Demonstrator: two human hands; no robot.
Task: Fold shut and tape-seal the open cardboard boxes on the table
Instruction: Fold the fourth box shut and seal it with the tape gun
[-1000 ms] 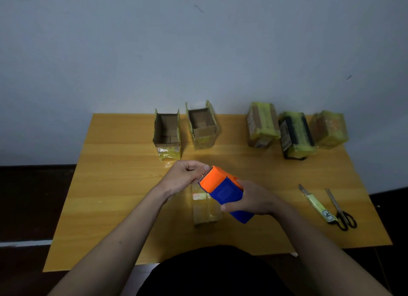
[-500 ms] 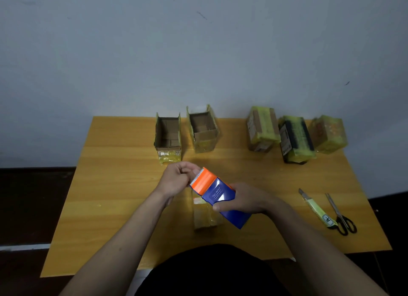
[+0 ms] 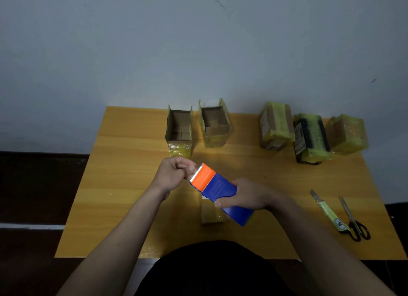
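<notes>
My right hand (image 3: 245,197) grips a blue and orange tape dispenser (image 3: 217,189), held tilted above a small cardboard box (image 3: 209,214) that lies near the table's front and is mostly hidden under it. My left hand (image 3: 174,174) has its fingers curled at the dispenser's toothed orange end, pinching the tape end there. Two open cardboard boxes (image 3: 179,127) (image 3: 215,124) stand upright at the back middle of the wooden table (image 3: 123,163).
Three boxes wrapped in yellow tape (image 3: 276,125) (image 3: 310,137) (image 3: 348,131) sit at the back right. A green utility knife (image 3: 326,210) and scissors (image 3: 354,219) lie at the front right. A wall stands right behind the table.
The dispenser has tipped so its blue face shows more. My left hand stays at its orange end, and the view has shifted slightly.
</notes>
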